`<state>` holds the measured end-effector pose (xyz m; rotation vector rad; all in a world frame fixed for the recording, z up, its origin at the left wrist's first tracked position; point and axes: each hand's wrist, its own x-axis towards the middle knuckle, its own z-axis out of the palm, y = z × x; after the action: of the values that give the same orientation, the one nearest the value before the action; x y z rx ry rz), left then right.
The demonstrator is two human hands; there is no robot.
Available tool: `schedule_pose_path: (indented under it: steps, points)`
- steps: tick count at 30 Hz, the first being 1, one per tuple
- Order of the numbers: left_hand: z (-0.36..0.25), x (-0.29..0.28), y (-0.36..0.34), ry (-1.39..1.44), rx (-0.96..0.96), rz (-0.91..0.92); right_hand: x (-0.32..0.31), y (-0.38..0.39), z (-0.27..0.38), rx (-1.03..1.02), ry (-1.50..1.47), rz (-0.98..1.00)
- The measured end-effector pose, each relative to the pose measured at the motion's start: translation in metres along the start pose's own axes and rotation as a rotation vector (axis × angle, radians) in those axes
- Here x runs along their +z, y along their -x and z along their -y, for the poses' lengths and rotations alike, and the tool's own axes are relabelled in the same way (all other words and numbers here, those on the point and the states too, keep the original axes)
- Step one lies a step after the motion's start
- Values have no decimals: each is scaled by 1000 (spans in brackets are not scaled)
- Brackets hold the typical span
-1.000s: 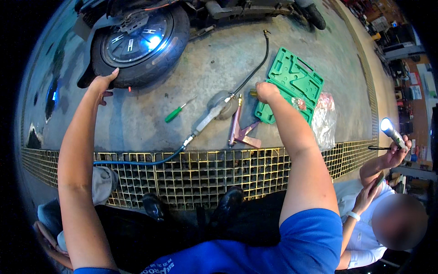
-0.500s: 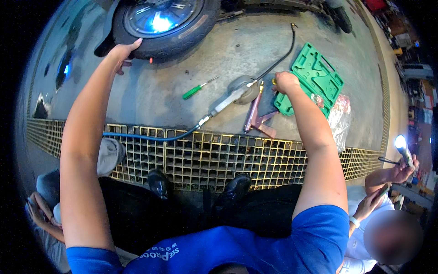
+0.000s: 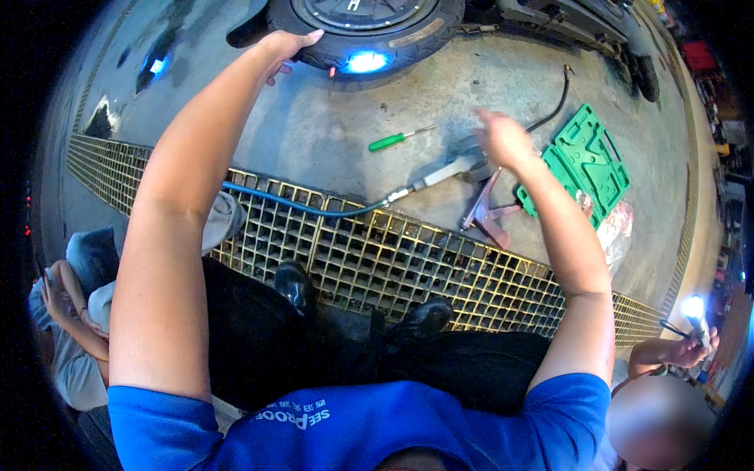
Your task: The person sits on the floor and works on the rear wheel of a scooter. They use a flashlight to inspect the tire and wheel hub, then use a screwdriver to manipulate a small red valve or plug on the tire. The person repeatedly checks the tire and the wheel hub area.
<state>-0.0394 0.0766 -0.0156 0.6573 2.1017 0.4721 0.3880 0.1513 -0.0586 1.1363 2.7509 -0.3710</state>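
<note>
At the far left, my left hand (image 3: 287, 50) grips the edge of a black tyre (image 3: 408, 56), thumb on its sidewall and fingers below. A small red-orange piece (image 3: 332, 71) sticks out of the tread near those fingers. Smeared by motion, my right hand (image 3: 506, 140) hangs above a grey tyre inflator (image 3: 448, 170) and hides its gauge; whether anything is in its fingers does not show. Beyond my left hand's reach, a green-handled screwdriver (image 3: 389, 143) lies on the floor. A purplish pistol-shaped tool (image 3: 488, 213) rests by the grating, beside an open green case (image 3: 595, 161).
A blue hose (image 3: 298, 208) runs from the inflator across the yellow floor grating (image 3: 353, 251). Clear plastic wrapping (image 3: 616, 231) lies by the case. One person crouches at left; another at right holds a lit flashlight (image 3: 696, 314). Vehicle parts (image 3: 565, 31) stand behind.
My right hand has lifted from beside the green case and moved left over the inflator. My left hand stays on the tyre. The view has shifted, and the light spot now falls on the tread.
</note>
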Motion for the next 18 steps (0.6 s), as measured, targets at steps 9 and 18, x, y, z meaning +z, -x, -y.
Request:
schedule_pose_path:
  steps: [9,18]
  points:
    - [1,-1,-6,-6,-14,-27,-20,-26,9,-19,122,211]
    - [-1,-6,-12,6,-49,-18,56,32,25,-332,395,120]
